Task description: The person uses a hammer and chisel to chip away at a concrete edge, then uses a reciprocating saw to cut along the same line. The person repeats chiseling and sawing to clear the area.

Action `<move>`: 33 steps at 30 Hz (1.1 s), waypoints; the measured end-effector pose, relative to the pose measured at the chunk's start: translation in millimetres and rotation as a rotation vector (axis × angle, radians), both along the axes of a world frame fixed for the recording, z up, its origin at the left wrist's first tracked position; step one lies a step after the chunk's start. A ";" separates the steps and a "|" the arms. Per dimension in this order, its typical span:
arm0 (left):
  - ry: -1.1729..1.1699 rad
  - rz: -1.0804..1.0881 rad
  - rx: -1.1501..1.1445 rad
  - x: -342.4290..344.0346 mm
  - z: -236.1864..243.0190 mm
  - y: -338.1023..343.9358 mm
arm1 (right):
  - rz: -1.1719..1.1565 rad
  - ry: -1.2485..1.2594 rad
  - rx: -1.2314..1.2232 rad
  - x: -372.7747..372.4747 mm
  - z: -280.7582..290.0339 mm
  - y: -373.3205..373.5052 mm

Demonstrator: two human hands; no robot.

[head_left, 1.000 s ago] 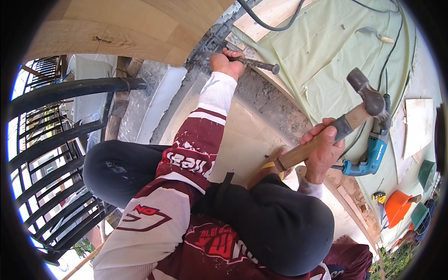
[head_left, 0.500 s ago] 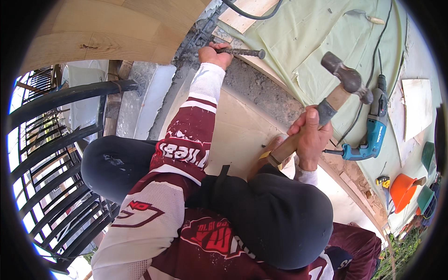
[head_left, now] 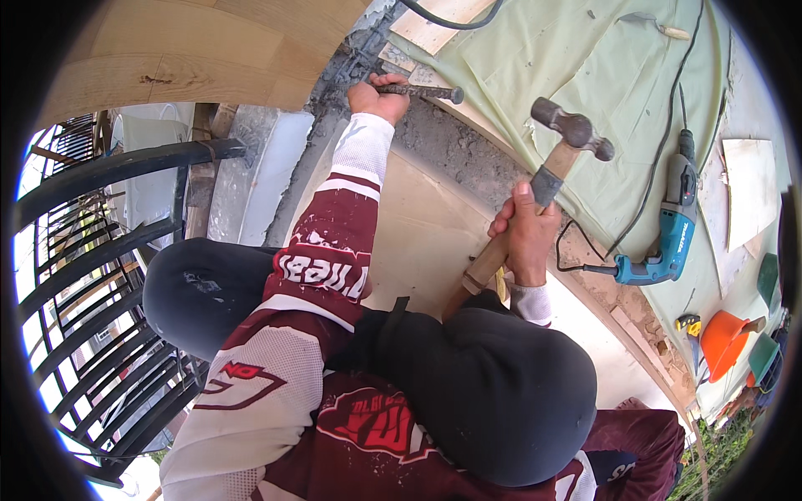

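Held a brown wooden-handled hammer (head_left: 545, 185) with a dark steel head in the right hand (head_left: 528, 240), wrapped tight round the shaft at three o'clock, with the head tilted toward two. Clasped a dark, rough metal rod (head_left: 433, 92) with a flared end in the closed left hand (head_left: 378, 101) at twelve o'clock, beside broken grey masonry (head_left: 447, 142), well apart from the hammer. Saw a teal-and-black power drill (head_left: 671, 238) lying farther off on pale green sheeting (head_left: 585, 83) at three o'clock, then a wooden-handled trowel (head_left: 673, 32) between one and two.
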State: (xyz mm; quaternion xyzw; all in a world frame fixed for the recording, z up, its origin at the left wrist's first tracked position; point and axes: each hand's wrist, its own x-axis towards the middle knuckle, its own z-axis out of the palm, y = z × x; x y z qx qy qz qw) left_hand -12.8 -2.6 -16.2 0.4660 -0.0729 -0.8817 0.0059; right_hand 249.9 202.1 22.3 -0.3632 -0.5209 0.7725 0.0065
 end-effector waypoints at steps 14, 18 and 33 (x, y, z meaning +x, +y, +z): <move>0.031 -0.145 -0.145 7.5 3.8 5.2 | 0.280 0.072 -0.004 -23.3 27.8 -23.0; 0.068 -0.235 -0.188 12.3 3.9 0.6 | -0.183 0.298 0.012 14.7 46.4 53.3; 0.032 -0.444 -0.350 20.2 7.1 7.7 | -0.061 0.234 -0.109 13.7 6.0 23.9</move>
